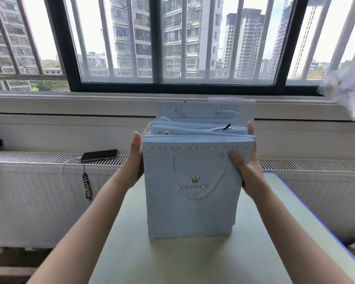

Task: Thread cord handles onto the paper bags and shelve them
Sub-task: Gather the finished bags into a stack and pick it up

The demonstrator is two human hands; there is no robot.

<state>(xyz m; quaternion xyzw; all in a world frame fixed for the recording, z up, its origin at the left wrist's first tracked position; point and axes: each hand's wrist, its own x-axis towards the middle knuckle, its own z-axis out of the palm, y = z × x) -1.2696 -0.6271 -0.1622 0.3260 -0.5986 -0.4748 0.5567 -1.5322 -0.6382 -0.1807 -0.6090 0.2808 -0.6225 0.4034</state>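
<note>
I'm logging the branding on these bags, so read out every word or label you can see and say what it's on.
"PRINCE", gold, under a gold crown, on the front bag of the stack of paper bags; the cord handle crosses its first letter.
Smaller gold line just below it: too blurred to read.
Phone on the radiator: no readable text.

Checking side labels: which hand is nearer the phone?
Left. The left hand presses the side of the bags that faces the phone; the right hand grips the opposite side, farther away.
</note>
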